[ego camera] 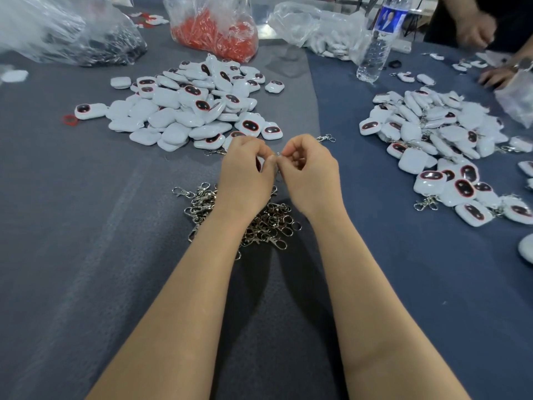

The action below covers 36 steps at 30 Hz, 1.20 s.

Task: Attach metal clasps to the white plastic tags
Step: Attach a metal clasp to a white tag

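Observation:
My left hand [245, 171] and my right hand [310, 174] meet fingertip to fingertip above the table's middle. The left hand's curled fingers hold a white tag [258, 164], mostly hidden, with a dark red-rimmed patch peeking out. My right hand pinches a small metal clasp [277, 155] against it. A heap of loose metal clasps [268, 220] lies right under my wrists. Beyond my hands sits a big pile of white tags [187, 108]. To the right lies a second pile of white tags with clasps on them [438, 145].
Grey-blue cloth [86, 226] covers the table. At the back stand a bag of red parts [219, 33], a bag of dark metal parts [86, 44], a clear bag [320, 27] and a water bottle [377, 44]. Another person's hands [476, 30] work at the far right.

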Motion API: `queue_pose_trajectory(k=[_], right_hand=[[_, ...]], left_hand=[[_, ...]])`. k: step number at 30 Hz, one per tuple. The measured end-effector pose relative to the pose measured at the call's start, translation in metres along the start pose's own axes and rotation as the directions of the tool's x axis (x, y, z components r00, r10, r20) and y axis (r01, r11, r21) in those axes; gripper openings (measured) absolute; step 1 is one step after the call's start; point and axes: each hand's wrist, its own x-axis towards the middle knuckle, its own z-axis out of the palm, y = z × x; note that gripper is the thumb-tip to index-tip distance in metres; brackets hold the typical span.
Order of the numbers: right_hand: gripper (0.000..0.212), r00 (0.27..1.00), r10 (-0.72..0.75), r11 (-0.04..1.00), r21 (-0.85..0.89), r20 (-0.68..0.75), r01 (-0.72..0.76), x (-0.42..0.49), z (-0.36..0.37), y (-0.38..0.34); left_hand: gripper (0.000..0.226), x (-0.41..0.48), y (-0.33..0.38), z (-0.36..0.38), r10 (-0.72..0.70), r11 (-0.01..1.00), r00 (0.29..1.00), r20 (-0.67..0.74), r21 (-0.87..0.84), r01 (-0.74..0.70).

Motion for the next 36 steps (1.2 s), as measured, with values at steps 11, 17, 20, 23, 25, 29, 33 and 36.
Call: queue_pose_trajectory(k=[11,17,20,23,25,29,33,36], right_hand=[[0.010,0.997,0.043,0.998,-0.050,-0.068,-0.047,0.0043,-0.0084,0.0060],[0.010,0.998,0.003,0.995,-0.096,-0.058,-0.009,0.0031,-0.0078,0.0048],[0.008,0.999,-0.016,0.993,-0.121,-0.040,0.011,0.0032,-0.0076,0.0058],[0.007,0.999,-0.040,0.987,-0.157,-0.023,0.035,0.0033,-0.0069,0.0073],[0.006,0.999,-0.047,0.983,-0.181,-0.015,0.044,0.0028,-0.0062,0.0079],[0.006,0.998,-0.064,0.975,-0.210,0.016,0.065,0.0021,-0.0040,0.0077],[0.007,0.995,-0.083,0.963,-0.251,0.055,0.094,0.0031,-0.0050,0.0088],[0.011,0.995,-0.062,0.955,-0.286,0.075,0.081,0.0046,-0.0056,0.0109]], left_hand=[[0.032,-0.0007,0.0081,-0.0014,-0.162,0.913,0.978,0.132,-0.356,0.199],[0.023,-0.0019,0.0054,-0.0026,-0.090,0.967,0.986,0.143,-0.225,0.121],[0.022,-0.0016,0.0053,-0.0033,-0.087,0.974,0.986,0.139,-0.194,0.113],[0.023,-0.0015,0.0046,-0.0036,-0.085,0.982,0.987,0.133,-0.157,0.105],[0.024,-0.0013,0.0041,-0.0032,-0.070,0.988,0.989,0.131,-0.129,0.087],[0.025,-0.0003,0.0019,-0.0028,-0.033,0.996,0.993,0.116,-0.084,0.043],[0.027,-0.0007,0.0007,-0.0036,0.034,0.999,0.992,0.122,-0.036,-0.030],[0.030,-0.0018,0.0011,-0.0023,0.088,0.995,0.985,0.146,0.036,-0.094]])
